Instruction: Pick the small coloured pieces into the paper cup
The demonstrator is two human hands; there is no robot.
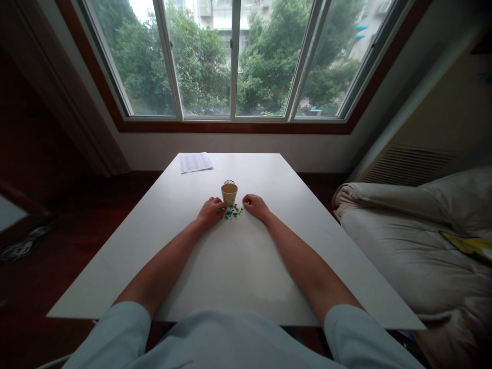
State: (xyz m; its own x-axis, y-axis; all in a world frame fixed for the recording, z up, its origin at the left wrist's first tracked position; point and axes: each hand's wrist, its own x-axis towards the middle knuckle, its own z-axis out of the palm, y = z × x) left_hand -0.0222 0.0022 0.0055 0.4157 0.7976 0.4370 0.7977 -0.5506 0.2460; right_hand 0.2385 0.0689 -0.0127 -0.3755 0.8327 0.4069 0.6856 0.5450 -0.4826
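We have both bare forearms stretched toward twelve o'clock over a white surface point(238, 271), short pale sleeves point(128, 325) at their near ends. Midway between our hands lies a loose scatter of small coloured pieces point(232, 212), mostly green, blue and yellow with some dark ones. A light-brown cup point(229, 195) stands upright at twelve o'clock from the scatter, mouth up, some pieces close by its base. Our left hand point(211, 211) rests at nine o'clock from the scatter, its fingertips at the edge of the pieces; we cannot tell whether that grip pinches one or is released. Our right hand point(255, 206) is between two and three o'clock from the scatter, fingers curled in and just apart from the cup; what that grip has, if anything, is too small for us to tell. Just behind the cup, at twelve o'clock, shows a thin looped item point(229, 182), partly hidden. Papers point(196, 162) lie between ten and eleven o'clock from the cup, near the far edge. Beyond, at twelve o'clock, we face a window point(234, 61) with trees outside, and at three o'clock a padded couch point(415, 246).
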